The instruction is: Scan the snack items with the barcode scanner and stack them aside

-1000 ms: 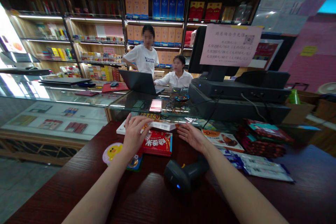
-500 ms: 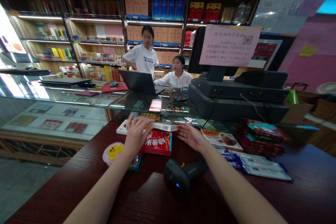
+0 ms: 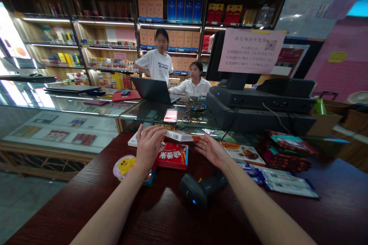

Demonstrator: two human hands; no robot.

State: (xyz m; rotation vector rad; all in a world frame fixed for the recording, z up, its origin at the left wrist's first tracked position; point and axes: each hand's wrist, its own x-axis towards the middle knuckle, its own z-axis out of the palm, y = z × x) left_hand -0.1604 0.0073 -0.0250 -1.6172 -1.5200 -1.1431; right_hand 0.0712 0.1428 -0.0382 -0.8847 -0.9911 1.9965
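Observation:
A thin white-and-orange box [image 3: 178,136], its barcode edge facing me, is held up between my hands. My left hand [image 3: 150,146] has its fingers bent over the left end, while my right hand [image 3: 210,148] grips the orange right end with its fingertips. Below lies a red snack box [image 3: 173,155] with white lettering, partly behind my left hand. Another white box [image 3: 132,139] shows just beyond that hand. Beside my left wrist is a round pack with a yellow duck [image 3: 125,165]. A black barcode scanner [image 3: 194,190], lit by a blue light, lies between my forearms.
To the right lie a Dove chocolate box [image 3: 241,153], purple-and-white packets [image 3: 287,183] and a pile of dark red packets [image 3: 287,151]. A glass counter with a laptop [image 3: 152,90] and a till monitor [image 3: 215,55] stands beyond. Two people are behind it.
The held box has tilted a little, its left end rising slightly. My left hand has shifted slightly left and up; my right hand has hardly moved.

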